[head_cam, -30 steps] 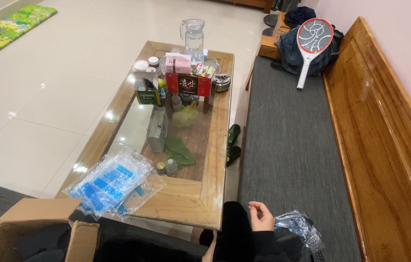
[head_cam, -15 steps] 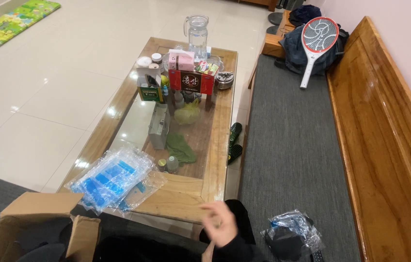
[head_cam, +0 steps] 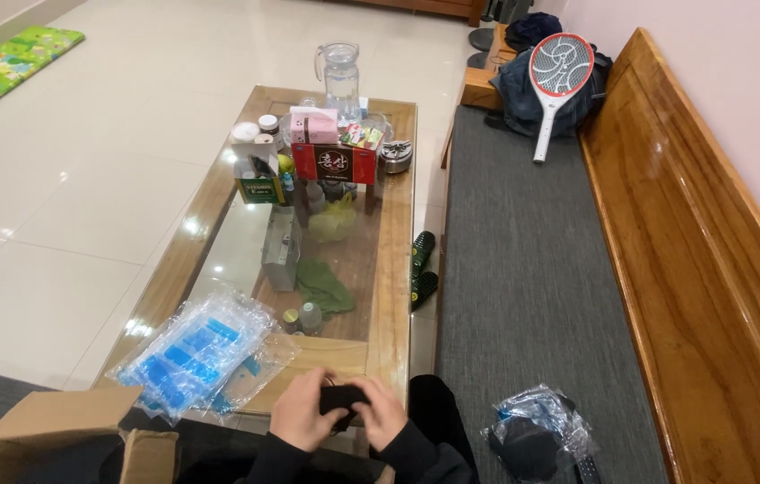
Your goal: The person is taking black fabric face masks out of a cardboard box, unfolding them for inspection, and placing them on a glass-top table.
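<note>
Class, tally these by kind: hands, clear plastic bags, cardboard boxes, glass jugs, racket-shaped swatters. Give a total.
Hands: 2, left hand and right hand, both on a small black thing
Clear plastic bags: 2
Cardboard boxes: 1
Glass jugs: 1
Swatters: 1
Total: 7

Glass jug (head_cam: pixel 341 75), racket-shaped swatter (head_cam: pixel 557 79) — cardboard box (head_cam: pixel 56 437) nearer

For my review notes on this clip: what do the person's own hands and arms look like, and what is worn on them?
Both hands are bare, with no gloves, rings or watch visible. The left hand and right hand come out of long dark sleeves, black or near black, reaching the wrists. The cloth looks plain, with no markings visible.
</note>
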